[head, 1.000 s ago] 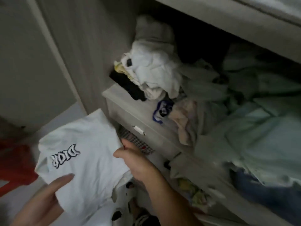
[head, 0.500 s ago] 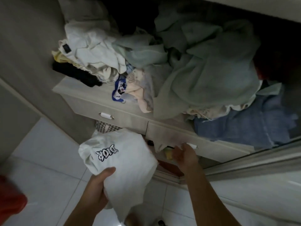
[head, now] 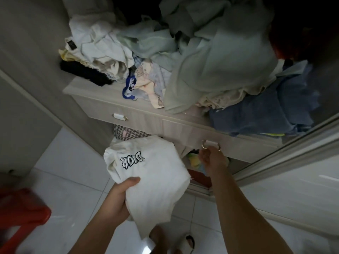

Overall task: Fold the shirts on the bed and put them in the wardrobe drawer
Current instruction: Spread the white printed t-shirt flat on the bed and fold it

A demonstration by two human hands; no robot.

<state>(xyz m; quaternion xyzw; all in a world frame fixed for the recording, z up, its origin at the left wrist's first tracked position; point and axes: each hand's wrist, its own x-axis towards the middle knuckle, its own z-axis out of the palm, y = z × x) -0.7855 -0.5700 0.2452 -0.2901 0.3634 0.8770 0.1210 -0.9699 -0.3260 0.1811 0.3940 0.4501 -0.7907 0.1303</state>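
Observation:
My left hand (head: 117,198) grips a folded white shirt (head: 152,178) with a black-outlined logo, held in front of the wardrobe. To its right, my right hand (head: 211,159) is closed around the white handle (head: 211,143) of the right-hand wardrobe drawer (head: 185,132). Below that drawer front, coloured clothes show in a dark gap. The left drawer (head: 102,110) has its own white handle (head: 120,116), and checked fabric (head: 126,133) sticks out beneath it.
A messy heap of clothes (head: 201,66) in white, pale green and blue covers the shelf above the drawers. The sliding door track (head: 286,158) runs at the right. A red stool (head: 20,213) stands on the white tiled floor at lower left. My slippered foot (head: 185,243) is below.
My view swung right and down over the drawers. My right hand left the shirt, reached the right drawer's handle and closed on it. My left hand kept the shirt, now nearer the drawers.

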